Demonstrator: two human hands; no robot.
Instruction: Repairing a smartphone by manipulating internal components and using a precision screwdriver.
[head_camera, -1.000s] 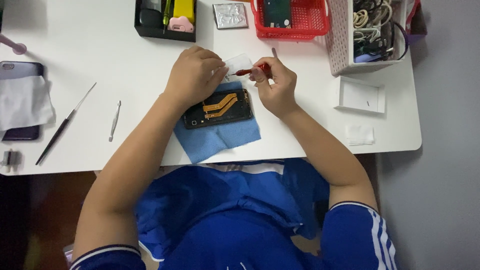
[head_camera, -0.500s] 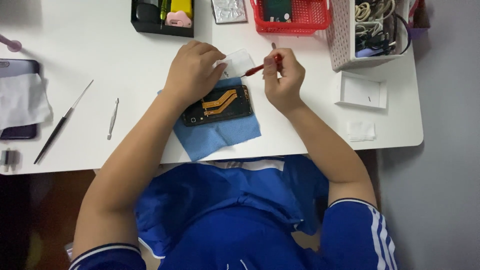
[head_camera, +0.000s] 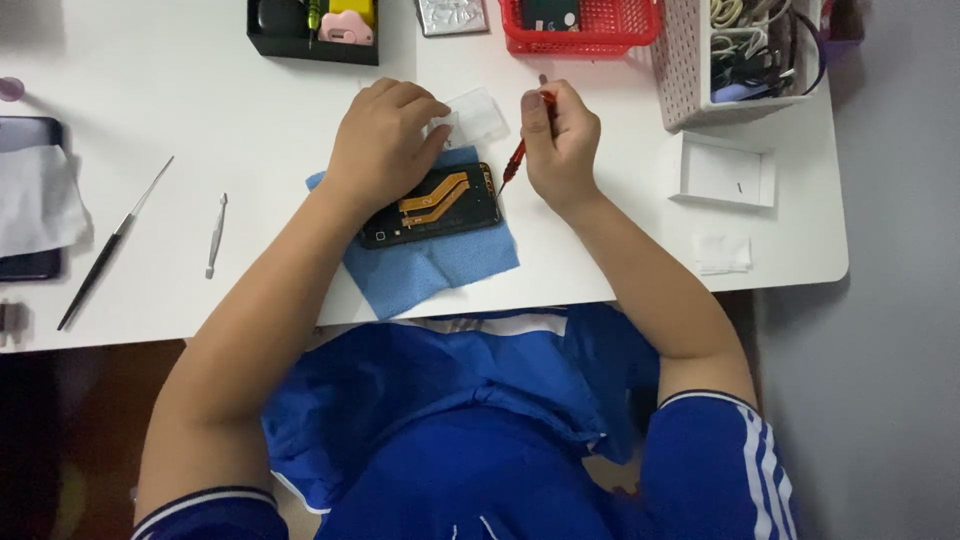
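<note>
On the white bench (head_camera: 250, 120), near its front edge, lies a blue cloth (head_camera: 440, 262), and on the cloth rests an opened phone (head_camera: 432, 206), dark, with orange flat cables visible across its inside. The left hand (head_camera: 383, 142) is placed over the upper left part of the phone, fingers curled downward, and presses on it; its fingertips also touch a small clear plastic piece (head_camera: 478, 116) that lies just behind the phone. The right hand (head_camera: 560, 140) is closed around a red screwdriver (head_camera: 522, 148), which is tilted so that its tip points down toward the right end of the phone, very near it; if the tip touches the phone I cannot tell.

To the left of the cloth, well apart from the hands, a small metal tweezer (head_camera: 215, 234) and a long thin dark tool (head_camera: 113, 244) lie on the bench. At the far left edge a dark device is partly covered by a white cloth (head_camera: 35, 200). At the back of the bench stand a black tray (head_camera: 300, 45) with small colourful things, a red basket (head_camera: 600, 40) and a white basket (head_camera: 690, 80) with cables inside. To the right of the right hand lies a shallow white box (head_camera: 725, 172), and near it a small white pad (head_camera: 722, 254).
</note>
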